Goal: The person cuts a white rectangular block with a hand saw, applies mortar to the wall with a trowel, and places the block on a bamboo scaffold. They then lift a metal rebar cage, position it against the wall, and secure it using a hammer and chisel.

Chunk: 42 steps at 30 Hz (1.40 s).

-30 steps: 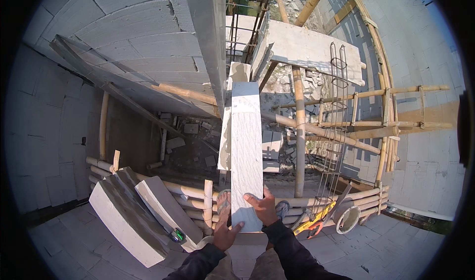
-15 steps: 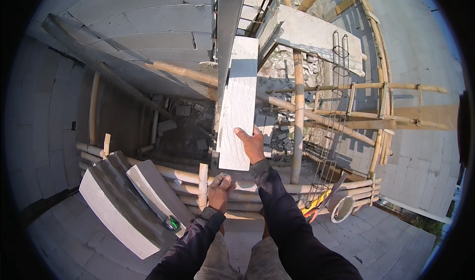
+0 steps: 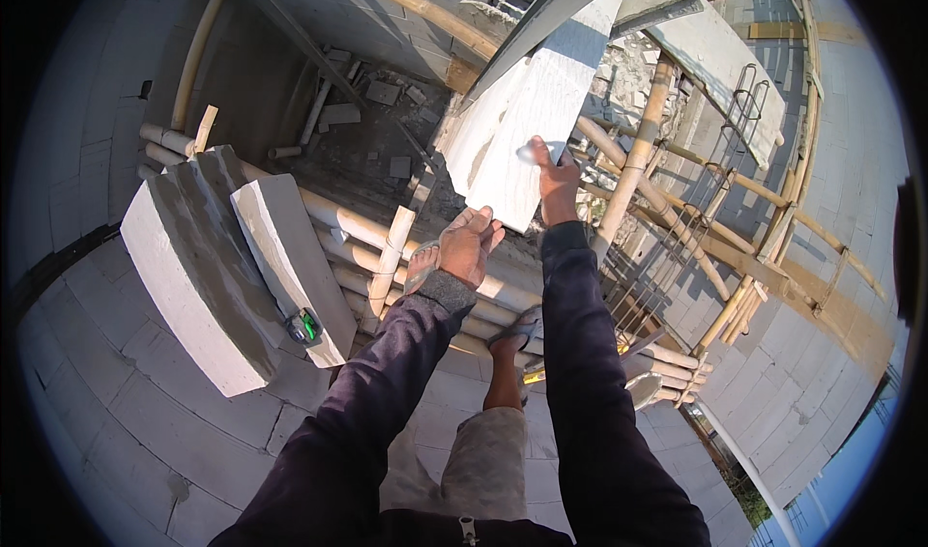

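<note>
Thumb of the right hand (image 3: 558,185) flat on the top face of the white block (image 3: 534,107), fingers down over its right edge: apparently closed on that edge, some fingertips out of sight. Left hand (image 3: 468,244) at the white block's near end, fingers half curled and slightly apart, tips by the near left corner; gripping or merely touching, impossible to tell.

By the look of things, lifting done: white block up lengthwise, apparently resting on a pale masonry strip (image 3: 474,122), part of this strip bare along the block's left side. Lining up probably unfinished, given the skewed lie and both hands not yet clear.

Right sleeve (image 3: 599,354) nearly straight, reaching along the block's right side; left sleeve (image 3: 377,383) slanting in from near left, wrist bent toward the block's end.

Farther out, metal post (image 3: 556,30) aslant past the block's far left edge, contact unclear. Bamboo pole (image 3: 643,151) to the block's right. Grey-smeared blocks (image 3: 184,286) well to its near left, small black-and-green tool (image 3: 304,328) on one. Sandalled foot (image 3: 517,327) on the block's near side.
</note>
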Tool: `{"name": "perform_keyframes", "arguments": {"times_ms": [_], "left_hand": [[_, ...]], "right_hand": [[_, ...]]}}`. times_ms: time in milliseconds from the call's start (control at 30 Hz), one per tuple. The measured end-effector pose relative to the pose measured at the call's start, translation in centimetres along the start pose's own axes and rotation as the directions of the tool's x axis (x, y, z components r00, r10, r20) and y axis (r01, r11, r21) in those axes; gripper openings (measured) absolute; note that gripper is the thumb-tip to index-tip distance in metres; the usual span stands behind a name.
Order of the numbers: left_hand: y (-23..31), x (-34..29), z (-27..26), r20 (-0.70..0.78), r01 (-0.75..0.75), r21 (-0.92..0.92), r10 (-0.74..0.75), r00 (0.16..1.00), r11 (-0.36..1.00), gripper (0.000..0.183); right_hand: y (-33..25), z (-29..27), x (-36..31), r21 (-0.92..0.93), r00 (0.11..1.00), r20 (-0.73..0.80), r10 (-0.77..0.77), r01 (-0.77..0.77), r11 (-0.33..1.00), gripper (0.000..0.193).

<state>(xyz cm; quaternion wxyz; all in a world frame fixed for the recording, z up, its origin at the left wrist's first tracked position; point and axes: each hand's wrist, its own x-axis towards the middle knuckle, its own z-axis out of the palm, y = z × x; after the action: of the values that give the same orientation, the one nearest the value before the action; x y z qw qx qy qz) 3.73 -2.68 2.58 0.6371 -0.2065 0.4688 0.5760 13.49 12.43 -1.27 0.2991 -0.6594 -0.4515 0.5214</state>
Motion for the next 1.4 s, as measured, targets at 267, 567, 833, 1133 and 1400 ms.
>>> {"name": "perform_keyframes", "arguments": {"times_ms": [267, 567, 833, 1133, 1400], "left_hand": [[-1.1, 2.9, -0.1, -0.113, -0.051, -0.043, 0.046, 0.993, 0.998, 0.007], [-0.7, 4.1, -0.1, -0.257, -0.136, 0.367, 0.241, 0.936, 0.920, 0.024], [2.5, 6.2, 0.5, 0.168, -0.304, 0.820, 0.304, 0.938, 0.485, 0.062], [3.1, 7.7, -1.3, 0.242, -0.362, 0.844, 0.323, 0.915, 0.395, 0.060], [3.2, 7.2, -1.1, 0.261, -0.383, 0.839, 0.332, 0.907, 0.386, 0.048]], "right_hand": [[2.0, 0.8, 1.5, -0.039, 0.999, 0.020, 0.039, -0.038, 0.999, 0.040], [3.4, 1.0, 2.8, 0.006, 1.000, 0.010, 0.006, -0.006, 1.000, 0.044], [3.2, 2.2, 1.1, -0.011, 0.993, -0.110, -0.036, 0.035, 0.999, 0.048], [-0.4, 2.9, -0.6, 0.055, 0.998, -0.041, 0.043, -0.041, 0.998, 0.047], [0.5, 3.3, -0.2, 0.099, 0.998, -0.061, 0.019, -0.013, 0.995, 0.052]]}}
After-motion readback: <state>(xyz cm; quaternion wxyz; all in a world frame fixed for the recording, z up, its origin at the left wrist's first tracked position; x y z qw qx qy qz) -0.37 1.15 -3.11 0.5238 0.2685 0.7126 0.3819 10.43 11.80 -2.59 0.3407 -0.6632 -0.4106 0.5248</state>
